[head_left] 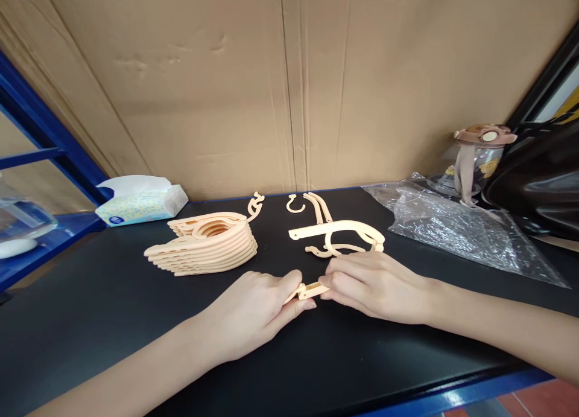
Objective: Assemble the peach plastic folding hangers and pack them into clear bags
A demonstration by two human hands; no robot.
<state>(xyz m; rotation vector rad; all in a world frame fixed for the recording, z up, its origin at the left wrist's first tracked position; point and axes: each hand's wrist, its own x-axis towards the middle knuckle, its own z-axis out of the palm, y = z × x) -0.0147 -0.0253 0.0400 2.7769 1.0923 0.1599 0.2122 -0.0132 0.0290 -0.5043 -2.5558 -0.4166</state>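
Note:
Just above the middle of the tabletop, my left hand [266, 302] pinches a small cream plastic piece [292, 294], mostly hidden by thumb and fingers. My right hand [377, 284] is closed around a cream hanger arm [313, 289], whose hollow end meets the small piece. Right behind my right hand, a cream hanger part [337, 229] with a long arm and curved end shows; whether it is joined to what I hold I cannot tell. A curved hook piece [319, 251] lies below it. To the left sits a stack of folded cream hangers [203, 251].
Further back lie a loose hook [296, 204], two slim arms [320, 207] and small connected parts [256, 206]. A tissue pack [140, 203] stands at back left. On the right are a clear plastic bag [452, 224], a strapped bottle [479, 157] and a black bag [543, 175]. Cardboard [203, 91] backs the table.

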